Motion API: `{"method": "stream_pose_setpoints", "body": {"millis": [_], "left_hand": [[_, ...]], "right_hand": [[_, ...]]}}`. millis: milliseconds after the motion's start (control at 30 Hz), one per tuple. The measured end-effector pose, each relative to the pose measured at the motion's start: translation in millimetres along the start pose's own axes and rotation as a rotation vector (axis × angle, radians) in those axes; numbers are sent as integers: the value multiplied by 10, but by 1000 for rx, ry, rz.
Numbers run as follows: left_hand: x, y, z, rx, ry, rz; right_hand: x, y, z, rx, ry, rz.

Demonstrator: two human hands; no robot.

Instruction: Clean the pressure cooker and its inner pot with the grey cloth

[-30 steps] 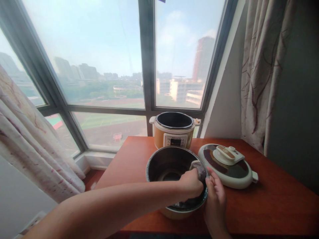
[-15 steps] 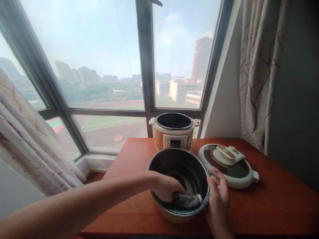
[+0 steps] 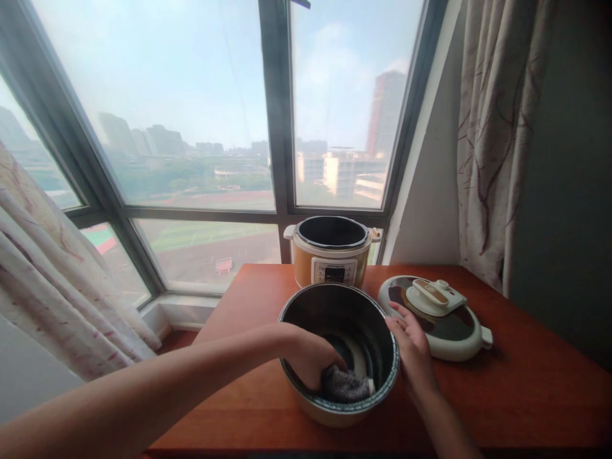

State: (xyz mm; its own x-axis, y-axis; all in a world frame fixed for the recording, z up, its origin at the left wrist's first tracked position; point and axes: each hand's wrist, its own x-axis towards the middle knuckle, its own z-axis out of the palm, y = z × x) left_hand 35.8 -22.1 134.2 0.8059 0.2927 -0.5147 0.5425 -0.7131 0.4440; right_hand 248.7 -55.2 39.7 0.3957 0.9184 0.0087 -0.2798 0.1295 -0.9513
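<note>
Across the reddish surface point(image 3: 224, 414), a pot point(image 3: 329, 417) stands at the frame's lower centre; the right grip point(image 3: 412, 341) touches its rim, pinching or not I cannot tell. Inside, the left grip point(image 3: 310, 360) clutches a grey cloth point(image 3: 347, 386), bunched toward frame right.

It looks like an upper-floor room in a home: patterned curtains point(image 3: 495, 140) hang either side of the wooden table point(image 3: 488, 408), windows point(image 3: 191, 89) behind it overlook a sports field point(image 3: 198, 236), and a household cooker point(image 3: 303, 264) stands on it.
</note>
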Motion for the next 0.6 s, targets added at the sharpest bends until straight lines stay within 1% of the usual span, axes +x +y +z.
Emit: {"method": "stream_pose_setpoints", "body": {"millis": [67, 100, 167, 200, 267, 333, 400, 500, 600], "left_hand": [[6, 97, 1, 135, -55, -84], [11, 141, 3, 178, -55, -136], [23, 208, 14, 203, -57, -215], [28, 232, 22, 181, -56, -237], [38, 265, 48, 78, -32, -257], [60, 297, 90, -77, 12, -276], [110, 342, 149, -241, 76, -314], [243, 419, 242, -470, 218, -384], [405, 453, 297, -736, 364, -429]], "right_hand": [[36, -65, -1, -30, -20, 23], [27, -91, -9, -49, -14, 30], [-53, -117, -47, -100, 20, 39], [-124, -113, -73, -130, 32, 38], [-304, -72, -123, -191, 29, 28], [-484, -2, -149, -233, 18, 11], [-607, 65, -141, -260, 48, -16], [-643, 114, -93, -279, 105, -69], [-585, 101, -61, -259, 88, -84]]}}
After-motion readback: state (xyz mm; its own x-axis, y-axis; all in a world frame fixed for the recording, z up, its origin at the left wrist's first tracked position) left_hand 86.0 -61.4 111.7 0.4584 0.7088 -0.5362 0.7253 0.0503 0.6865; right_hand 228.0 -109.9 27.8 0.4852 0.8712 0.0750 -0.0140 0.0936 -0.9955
